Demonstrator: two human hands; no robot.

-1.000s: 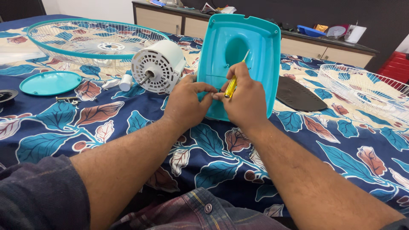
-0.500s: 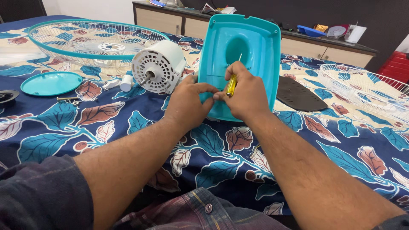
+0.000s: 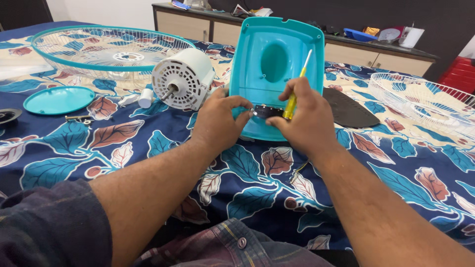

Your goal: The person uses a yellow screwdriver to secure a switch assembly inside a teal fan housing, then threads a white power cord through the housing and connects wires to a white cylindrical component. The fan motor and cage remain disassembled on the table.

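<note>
A teal plastic fan housing (image 3: 277, 54) lies open side up on the floral sheet, tilted toward me. At its near edge sits a small dark part (image 3: 267, 111). My left hand (image 3: 217, 118) pinches the left end of that part with thumb and forefinger. My right hand (image 3: 299, 116) grips a yellow-handled screwdriver (image 3: 297, 89) against its fingers while its fingertips touch the right end of the dark part. The screwdriver's clear top points up and away over the housing.
A white fan motor (image 3: 182, 79) lies left of the housing, with a teal-rimmed wire guard (image 3: 106, 47) behind it. A teal round cap (image 3: 58, 100) and loose screws (image 3: 79, 117) lie at the left. A black blade (image 3: 349, 109) and a white wire guard (image 3: 425, 101) are at the right.
Both hands have stayed at the housing's near edge. The right hand has shifted slightly right, and the small dark part now shows between the fingertips.
</note>
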